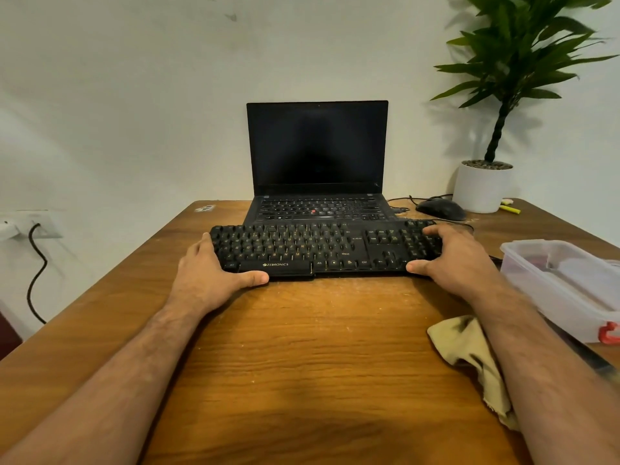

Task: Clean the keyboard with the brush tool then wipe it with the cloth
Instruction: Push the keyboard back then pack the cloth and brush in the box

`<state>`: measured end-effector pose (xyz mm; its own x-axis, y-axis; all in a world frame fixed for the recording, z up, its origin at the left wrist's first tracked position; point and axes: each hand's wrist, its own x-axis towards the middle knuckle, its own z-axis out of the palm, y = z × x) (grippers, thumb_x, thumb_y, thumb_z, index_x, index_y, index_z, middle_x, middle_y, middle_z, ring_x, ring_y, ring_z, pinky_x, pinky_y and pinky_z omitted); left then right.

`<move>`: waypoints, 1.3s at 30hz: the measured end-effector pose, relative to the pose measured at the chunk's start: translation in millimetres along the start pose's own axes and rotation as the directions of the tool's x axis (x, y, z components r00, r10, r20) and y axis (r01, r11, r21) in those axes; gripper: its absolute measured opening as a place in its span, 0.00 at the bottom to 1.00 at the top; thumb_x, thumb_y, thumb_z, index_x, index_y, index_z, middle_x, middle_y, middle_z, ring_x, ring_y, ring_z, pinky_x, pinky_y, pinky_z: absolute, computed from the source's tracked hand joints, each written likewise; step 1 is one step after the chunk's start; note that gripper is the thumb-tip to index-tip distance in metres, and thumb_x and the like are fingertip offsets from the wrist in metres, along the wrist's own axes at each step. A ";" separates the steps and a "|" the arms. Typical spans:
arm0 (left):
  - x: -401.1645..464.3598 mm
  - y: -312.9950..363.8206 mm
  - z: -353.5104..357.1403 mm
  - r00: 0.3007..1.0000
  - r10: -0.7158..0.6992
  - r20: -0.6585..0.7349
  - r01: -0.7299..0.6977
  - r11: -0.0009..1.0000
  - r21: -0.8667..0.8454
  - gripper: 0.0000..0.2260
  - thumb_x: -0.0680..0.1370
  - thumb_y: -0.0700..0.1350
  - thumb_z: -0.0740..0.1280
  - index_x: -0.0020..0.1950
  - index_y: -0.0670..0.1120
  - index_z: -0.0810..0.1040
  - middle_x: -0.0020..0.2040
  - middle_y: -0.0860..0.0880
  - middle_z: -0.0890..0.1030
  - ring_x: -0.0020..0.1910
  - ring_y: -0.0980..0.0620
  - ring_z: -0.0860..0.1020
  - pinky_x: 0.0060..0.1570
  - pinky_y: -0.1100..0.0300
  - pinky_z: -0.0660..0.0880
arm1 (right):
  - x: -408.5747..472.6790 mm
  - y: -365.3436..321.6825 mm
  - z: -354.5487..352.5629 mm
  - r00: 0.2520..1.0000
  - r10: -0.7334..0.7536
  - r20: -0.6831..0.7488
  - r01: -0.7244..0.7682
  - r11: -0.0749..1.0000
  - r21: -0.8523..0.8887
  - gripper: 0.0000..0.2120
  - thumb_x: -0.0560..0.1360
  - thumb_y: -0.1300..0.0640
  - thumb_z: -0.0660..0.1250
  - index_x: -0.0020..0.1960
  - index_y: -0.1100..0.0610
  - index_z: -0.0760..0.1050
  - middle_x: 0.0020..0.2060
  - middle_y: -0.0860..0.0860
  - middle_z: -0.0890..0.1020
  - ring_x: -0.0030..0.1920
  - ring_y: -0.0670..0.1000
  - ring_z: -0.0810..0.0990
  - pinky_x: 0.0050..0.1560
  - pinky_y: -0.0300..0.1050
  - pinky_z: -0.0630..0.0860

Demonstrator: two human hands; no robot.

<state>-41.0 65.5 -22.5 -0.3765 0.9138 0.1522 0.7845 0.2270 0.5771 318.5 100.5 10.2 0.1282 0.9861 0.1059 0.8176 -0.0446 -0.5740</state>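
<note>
Two bare forearms with dark hair along their length reach in from the near edge of the tabletop (318, 347). No sleeve covers either one. The left hand (214, 273) and the right hand (453, 260) are bare, with short, plain thumbnails.

My wooden desk (302, 347) stands against a pale wall (134, 95) — a socket (32, 224), perhaps with a plug in, low at my left.

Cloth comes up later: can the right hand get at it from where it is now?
Probably yes. The cloth lies open on the table beside the right forearm, nothing on it; the right hand must first let go of the keyboard.
</note>
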 end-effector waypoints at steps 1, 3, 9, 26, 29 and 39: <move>-1.2 1.2 -0.4 1.000 -0.001 -0.002 0.001 1.000 0.000 0.68 0.50 0.76 0.73 0.81 0.45 0.55 0.78 0.41 0.65 0.76 0.40 0.64 0.73 0.40 0.65 | -0.5 -0.4 -0.1 1.000 0.003 0.001 -0.003 1.000 0.003 0.39 0.70 0.48 0.79 0.76 0.48 0.65 0.74 0.56 0.68 0.73 0.58 0.68 0.70 0.56 0.69; -4.6 4.0 -0.5 1.000 0.001 -0.011 0.000 1.000 0.019 0.66 0.53 0.75 0.74 0.82 0.45 0.52 0.79 0.41 0.62 0.77 0.40 0.62 0.75 0.41 0.63 | -2.0 -1.3 0.0 1.000 0.009 0.000 -0.009 1.000 0.010 0.39 0.70 0.48 0.79 0.75 0.48 0.66 0.73 0.56 0.69 0.72 0.58 0.68 0.69 0.55 0.69; -42.3 20.4 -0.4 0.987 0.138 -0.085 -0.129 0.986 0.105 0.58 0.66 0.71 0.73 0.83 0.46 0.47 0.82 0.44 0.57 0.80 0.44 0.55 0.76 0.45 0.59 | -30.6 -11.8 -18.8 0.994 -0.053 -0.095 0.062 0.993 0.096 0.28 0.75 0.50 0.74 0.72 0.50 0.72 0.70 0.54 0.74 0.70 0.54 0.71 0.65 0.50 0.70; -139.6 153.8 67.2 0.823 0.377 0.425 -0.175 0.880 -0.442 0.15 0.79 0.49 0.71 0.66 0.52 0.79 0.54 0.55 0.83 0.49 0.58 0.80 0.50 0.61 0.78 | -101.6 0.6 -48.3 0.953 0.004 0.304 0.039 0.990 -0.137 0.07 0.72 0.53 0.76 0.50 0.53 0.85 0.47 0.48 0.85 0.48 0.46 0.82 0.52 0.47 0.82; -136.8 156.6 64.9 0.765 0.428 0.481 -0.130 0.834 -0.536 0.10 0.79 0.50 0.70 0.60 0.52 0.83 0.51 0.54 0.84 0.47 0.57 0.80 0.43 0.64 0.74 | -103.4 6.6 -50.8 0.968 -0.048 0.247 0.018 0.992 0.122 0.02 0.72 0.54 0.77 0.44 0.51 0.86 0.41 0.47 0.86 0.45 0.45 0.84 0.46 0.44 0.81; -115.7 164.5 18.3 0.678 0.722 0.137 -0.408 0.524 -0.747 0.10 0.73 0.46 0.73 0.33 0.49 0.77 0.60 0.52 0.83 0.57 0.54 0.82 0.54 0.57 0.79 | -108.9 -2.9 -66.6 0.952 -0.305 -0.033 0.259 0.743 0.617 0.03 0.75 0.61 0.73 0.44 0.54 0.83 0.43 0.49 0.86 0.47 0.48 0.84 0.48 0.45 0.82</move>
<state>140.6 3.2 40.2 0.3788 0.8295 0.4104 0.1967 -0.5054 0.8402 339.6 -17.5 54.4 -0.1091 0.9469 0.3026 0.2941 0.3215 -0.9001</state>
